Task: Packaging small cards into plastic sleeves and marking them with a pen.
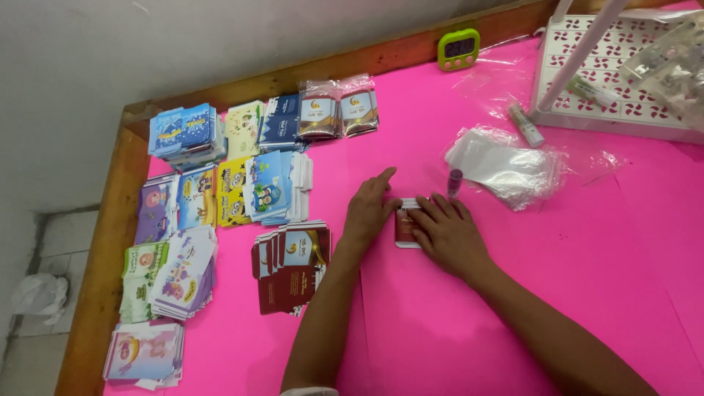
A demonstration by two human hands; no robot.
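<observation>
both hands press flat on one small maroon card packet point(405, 224) lying on the pink table point(513, 293): the left hand point(369, 209) with fingers spread on its left edge, the right hand point(447, 231) covering its right side. one fanned stack of matching maroon cards point(292, 268) lies just left. two bagged maroon packs point(337, 114) sit farther back, one small purple tube point(455, 182) stands near a pile of clear bags point(506, 165), and one green timer point(459, 49) rests at the edge.

card stacks point(220, 198) crowd left, bare pink table point(587, 279) right
</observation>
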